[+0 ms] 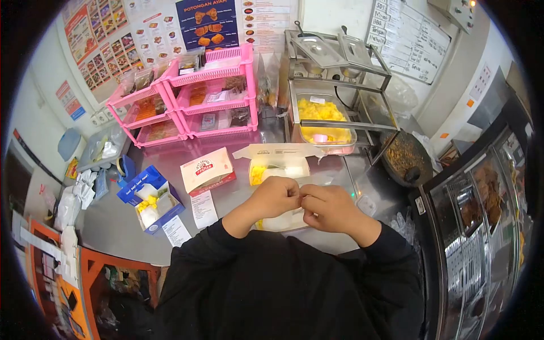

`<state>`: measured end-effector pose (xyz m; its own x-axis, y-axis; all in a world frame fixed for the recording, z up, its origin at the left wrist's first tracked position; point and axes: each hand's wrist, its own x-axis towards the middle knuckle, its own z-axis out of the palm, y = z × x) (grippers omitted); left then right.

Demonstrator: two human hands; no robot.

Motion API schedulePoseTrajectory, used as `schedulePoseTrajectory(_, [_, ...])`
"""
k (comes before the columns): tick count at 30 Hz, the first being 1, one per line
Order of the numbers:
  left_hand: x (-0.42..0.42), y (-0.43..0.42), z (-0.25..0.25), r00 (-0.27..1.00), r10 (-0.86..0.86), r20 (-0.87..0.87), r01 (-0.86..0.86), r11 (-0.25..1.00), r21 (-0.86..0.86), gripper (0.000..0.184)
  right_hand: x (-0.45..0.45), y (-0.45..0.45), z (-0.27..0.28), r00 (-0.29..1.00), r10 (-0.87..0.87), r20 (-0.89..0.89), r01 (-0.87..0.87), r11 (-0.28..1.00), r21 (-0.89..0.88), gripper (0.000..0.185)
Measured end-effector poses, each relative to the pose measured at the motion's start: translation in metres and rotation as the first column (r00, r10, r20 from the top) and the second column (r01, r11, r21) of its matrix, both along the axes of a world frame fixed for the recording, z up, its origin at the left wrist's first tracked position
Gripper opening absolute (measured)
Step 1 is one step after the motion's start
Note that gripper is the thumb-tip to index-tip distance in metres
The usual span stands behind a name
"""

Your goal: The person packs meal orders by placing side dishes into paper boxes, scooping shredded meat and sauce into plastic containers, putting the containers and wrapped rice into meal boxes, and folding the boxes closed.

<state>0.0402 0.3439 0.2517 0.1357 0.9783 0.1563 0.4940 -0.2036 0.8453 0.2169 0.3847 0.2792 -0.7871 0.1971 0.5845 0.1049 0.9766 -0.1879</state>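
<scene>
My left hand (274, 198) and my right hand (330, 208) meet with fingertips pinched together; whatever lies between them is too small to make out. Below and behind them is an open food box (294, 148) with its lid folded back, holding yellow food (258, 174) and a white item (294, 172). A second open container (280, 222) lies under my hands, mostly hidden by them. Left of my hands stands a closed white-and-red box (208, 168) with a paper receipt (203, 209) in front of it.
An open blue box (161, 218) with yellow and white food and another receipt (176, 231) are at left. Pink stacked baskets (221, 133) stand behind. A metal rack (340, 126) frames a tub of yellow food (323, 110). A dark pan (405, 158) and glass cabinet (470, 226) stand right.
</scene>
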Motion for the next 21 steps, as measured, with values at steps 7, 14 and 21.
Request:
schedulePoseTrajectory(7, [0.009, 0.023, 0.023, 0.939, -0.133, 0.316, 0.242, 0.910, -0.338, 0.018, 0.021, 0.033, 0.016, 0.984, 0.101, 0.144, -0.129, 0.971, 0.202, 0.017])
schedulePoseTrajectory(14, [0.015, 0.053, 0.026, 0.993, -0.115, -0.013, 0.114, 0.992, -0.057, 0.021, 0.026, 0.063, 0.011, 0.943, 0.094, 0.320, -0.117, 0.992, 0.053, 0.010])
schedulePoseTrajectory(21, [0.009, 0.055, 0.020, 0.960, -0.278, 0.038, 0.279, 0.960, -0.013, 0.060, 0.012, 0.090, 0.040, 0.847, 0.321, 0.423, -0.238, 0.942, -0.237, 0.016])
